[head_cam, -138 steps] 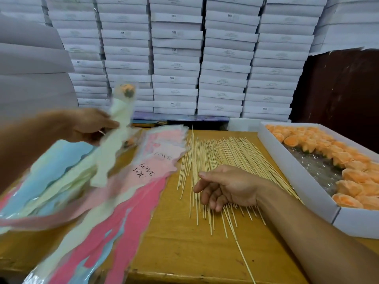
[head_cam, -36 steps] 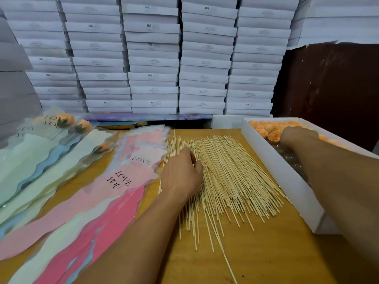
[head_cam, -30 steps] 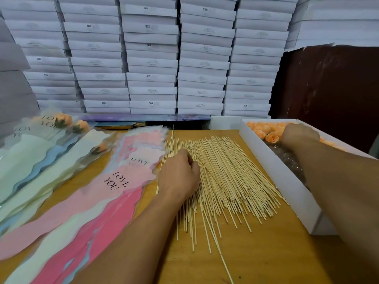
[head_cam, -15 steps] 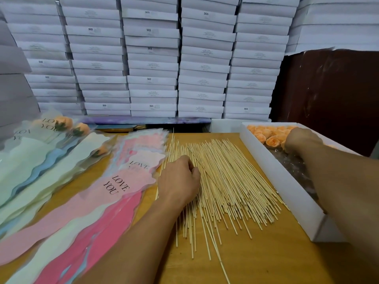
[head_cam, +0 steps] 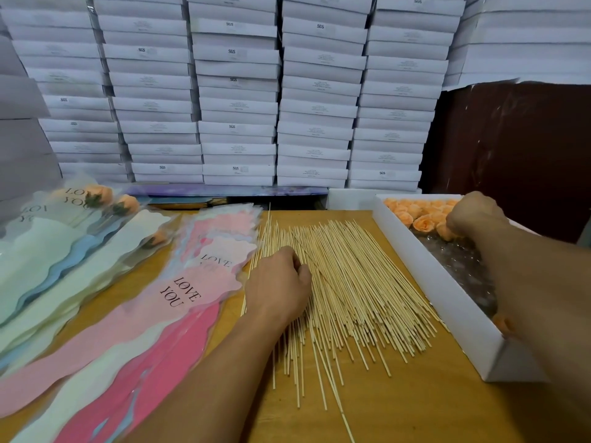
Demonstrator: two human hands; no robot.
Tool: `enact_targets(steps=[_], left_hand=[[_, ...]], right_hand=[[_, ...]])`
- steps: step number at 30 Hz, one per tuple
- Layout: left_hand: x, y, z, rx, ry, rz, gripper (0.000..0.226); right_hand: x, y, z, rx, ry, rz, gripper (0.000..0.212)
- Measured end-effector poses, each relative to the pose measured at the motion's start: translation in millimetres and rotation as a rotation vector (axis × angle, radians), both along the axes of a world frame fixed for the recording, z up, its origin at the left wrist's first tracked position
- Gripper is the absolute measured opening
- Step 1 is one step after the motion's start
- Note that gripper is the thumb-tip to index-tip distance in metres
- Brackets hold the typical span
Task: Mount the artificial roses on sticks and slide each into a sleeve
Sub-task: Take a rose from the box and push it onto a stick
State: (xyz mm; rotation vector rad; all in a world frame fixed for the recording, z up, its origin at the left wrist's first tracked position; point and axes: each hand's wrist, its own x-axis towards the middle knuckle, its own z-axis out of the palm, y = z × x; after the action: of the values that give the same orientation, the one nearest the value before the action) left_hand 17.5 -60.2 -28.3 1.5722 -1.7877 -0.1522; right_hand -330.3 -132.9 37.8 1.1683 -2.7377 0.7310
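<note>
A loose pile of thin wooden sticks [head_cam: 358, 282] lies on the wooden table [head_cam: 415, 410]. My left hand [head_cam: 278, 282] rests on the pile's left side with its fingers curled down, pinching among the sticks. At the right, a white box [head_cam: 447, 314] holds orange artificial roses [head_cam: 422, 222] at its far end. My right hand [head_cam: 470, 214] reaches into the box and its curled fingers close on one rose [head_cam: 446, 231]. Pink "LOVE YOU" sleeves [head_cam: 179, 292] lie fanned out left of the sticks.
Finished roses in clear sleeves [head_cam: 99, 195] lie at the far left on pale green and blue sleeves [head_cam: 48, 251]. Stacks of flat white boxes [head_cam: 236, 107] wall off the back of the table. A dark brown panel [head_cam: 511, 155] stands behind the rose box.
My left hand set down a sleeved rose and moved onto the stick pile. My right hand left the sticks, reached into the box and has drawn slightly nearer over a rose.
</note>
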Motion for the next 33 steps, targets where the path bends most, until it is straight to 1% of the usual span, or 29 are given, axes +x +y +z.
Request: enact_targets(steps=[6,10,12,17,20,22,25,29,33], left_hand=[[0,0,0,0.012,0.001,0.001,0.013],[0,0,0,0.005,0.006,0.009,0.012],[0,-1,0,0.004,0.003,0.015,0.012],[0,-2,-2,0.008,0.005,0.020,0.012],[0,-4,-2,-0.001,0.008,0.020,0.012],[-1,-4,-3,-0.010,0.006,0.023,0.012],[-1,-4,-3,-0.019,0.024,0.021,0.012],[-2,-3,-2,-0.029,0.099,-0.026,0.011],[-3,-1,0,-0.072,0.158,-0.121,0.019]], right_hand=[[4,5,4,-0.016,-0.017,0.040,0.033],[7,8,6,0.000,0.024,0.089,0.029],[10,9,12,-0.030,0.026,0.099,0.026],[20,10,35,-0.139,-0.064,0.110,0.033],[34,10,44,-0.180,-0.131,0.152,0.030],[47,11,48,-0.180,-0.140,0.192,0.027],[70,18,56,-0.206,-0.194,0.276,0.028],[109,39,64,-0.206,-0.250,0.454,0.017],[159,63,54,-0.186,-0.205,0.612,0.006]])
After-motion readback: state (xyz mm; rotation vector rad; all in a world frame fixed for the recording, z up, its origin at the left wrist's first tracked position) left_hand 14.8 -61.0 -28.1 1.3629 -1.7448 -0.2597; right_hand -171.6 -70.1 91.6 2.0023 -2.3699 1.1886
